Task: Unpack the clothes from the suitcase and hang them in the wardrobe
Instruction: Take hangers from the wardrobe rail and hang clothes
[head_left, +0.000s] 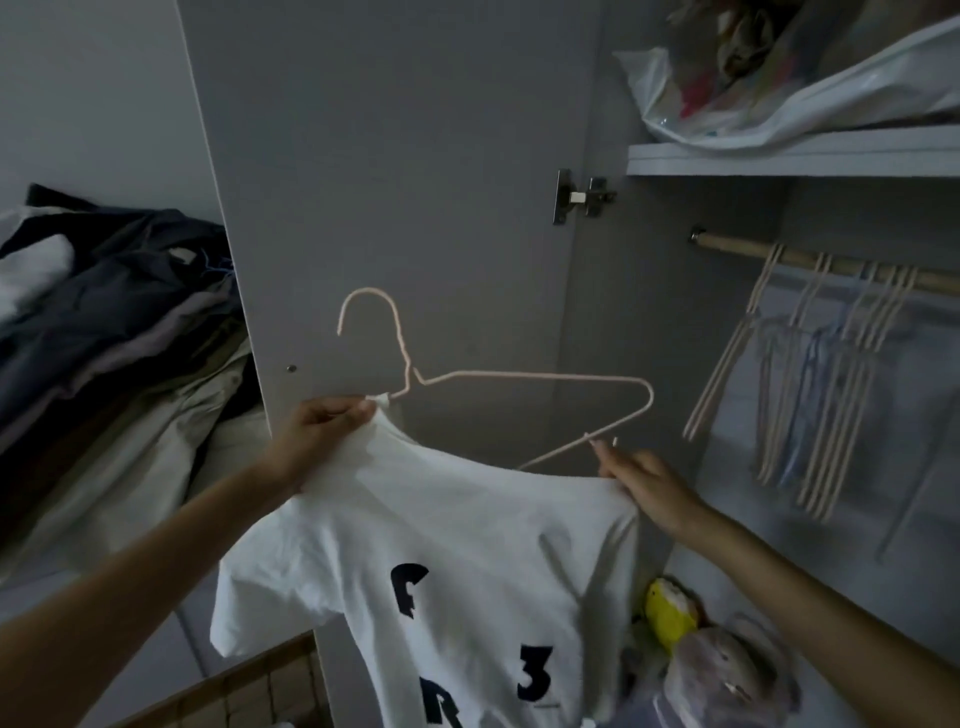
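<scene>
In the frame centre, the left hand (319, 431) pinches the white T-shirt (441, 571) collar on the pink hanger (524, 375); the right hand (644, 483) grips its shoulder, with open room right of it before the rail (810, 262).

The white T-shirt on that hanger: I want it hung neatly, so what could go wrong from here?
1. The hanger is only partly in the white T-shirt: its right arm is bare above the fabric, so the shirt may slip off or hang crooked.
2. The left hand pinches the collar and the right hand holds the shoulder; a loosened grip could drop it.
3. Empty hangers crowd the rail and might snag.
</scene>
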